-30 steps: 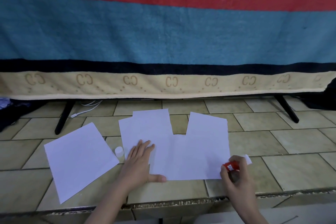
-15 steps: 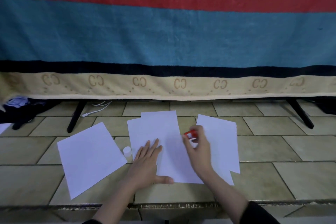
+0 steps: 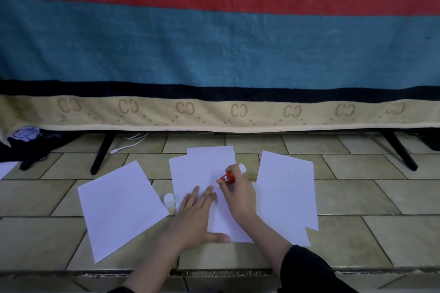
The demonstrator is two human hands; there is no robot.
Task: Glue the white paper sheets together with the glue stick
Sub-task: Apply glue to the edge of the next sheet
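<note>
1 glue stick (image 3: 228, 177), pinched in right hand (image 3: 238, 194), has moved from the right sheet (image 3: 287, 194) to the middle sheets (image 3: 202, 171). Gluing likely starting there. Left hand (image 3: 194, 216) stays flat on them. Cap (image 3: 168, 198) just beside; left sheet (image 3: 120, 207) apart.
</note>
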